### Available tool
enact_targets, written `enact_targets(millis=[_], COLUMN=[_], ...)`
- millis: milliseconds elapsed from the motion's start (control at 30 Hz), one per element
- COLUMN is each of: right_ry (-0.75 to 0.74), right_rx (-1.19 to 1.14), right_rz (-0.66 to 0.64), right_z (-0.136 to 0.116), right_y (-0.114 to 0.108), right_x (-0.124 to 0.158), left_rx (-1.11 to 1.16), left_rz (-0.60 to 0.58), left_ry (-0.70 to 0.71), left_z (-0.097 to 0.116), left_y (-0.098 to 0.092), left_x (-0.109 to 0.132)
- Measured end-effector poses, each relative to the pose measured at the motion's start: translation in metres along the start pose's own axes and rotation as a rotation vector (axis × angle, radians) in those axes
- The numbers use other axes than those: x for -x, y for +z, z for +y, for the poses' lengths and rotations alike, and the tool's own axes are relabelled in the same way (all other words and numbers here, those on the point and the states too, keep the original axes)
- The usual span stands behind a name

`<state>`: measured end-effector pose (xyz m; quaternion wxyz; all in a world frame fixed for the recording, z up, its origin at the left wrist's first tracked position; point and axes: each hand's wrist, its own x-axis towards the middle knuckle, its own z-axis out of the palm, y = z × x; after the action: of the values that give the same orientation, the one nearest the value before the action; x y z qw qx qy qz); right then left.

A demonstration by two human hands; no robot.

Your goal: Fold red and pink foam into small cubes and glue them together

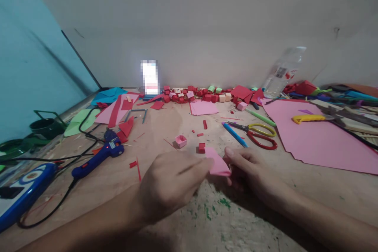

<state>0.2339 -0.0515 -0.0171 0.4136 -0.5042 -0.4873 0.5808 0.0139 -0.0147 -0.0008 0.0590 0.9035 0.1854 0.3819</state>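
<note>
Between my two hands is a folded piece of pink paper (pixel 217 162), held just above the table. My left hand (pixel 174 175) pinches its left side, fingers closed. At the paper's right edge, my right hand (pixel 243 165) grips with thumb and curled fingers; some fingertips are hidden behind the paper. Just beyond the paper lies a small red paper cube (pixel 201 148). A small open pink paper box (pixel 180 141) sits farther left. Red scraps are scattered around them.
A blue glue gun (pixel 99 159) with black cord lies left. Scissors (pixel 261 136), a blue pen (pixel 234 134) and a yellow-handled knife (pixel 310 118) lie right, near a large pink sheet (pixel 319 149). Along the wall stand several paper cubes, a lit phone (pixel 150 78) and a leaning bottle (pixel 283 75).
</note>
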Motion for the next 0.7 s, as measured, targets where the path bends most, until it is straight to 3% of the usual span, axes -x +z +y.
enact_targets(millis=[100, 200, 300, 467, 533, 700], right_ry=[0.059, 0.041, 0.006, -0.016, -0.011, 0.007], right_rx=[-0.257, -0.331, -0.263, -0.073, -0.033, 0.002], right_rz=[-0.159, -0.142, -0.101, -0.081, -0.083, -0.108], right_z=[0.004, 0.005, 0.003, -0.004, -0.006, -0.008], right_y=[0.004, 0.005, 0.004, 0.007, 0.010, 0.014], right_x=[0.000, -0.001, -0.003, 0.001, 0.003, 0.003], left_rx=[-0.101, -0.103, 0.027, 0.422, 0.580, 0.882], left_rz=[-0.065, -0.155, -0.146, -0.082, -0.103, -0.133], left_ry=[0.310, 0.323, 0.122, -0.546, -0.739, -0.838], left_z=[-0.002, 0.000, 0.006, 0.012, 0.012, 0.009], left_y=[0.000, 0.003, 0.004, 0.009, 0.013, 0.020], left_x=[0.002, 0.000, -0.003, -0.008, -0.009, -0.008])
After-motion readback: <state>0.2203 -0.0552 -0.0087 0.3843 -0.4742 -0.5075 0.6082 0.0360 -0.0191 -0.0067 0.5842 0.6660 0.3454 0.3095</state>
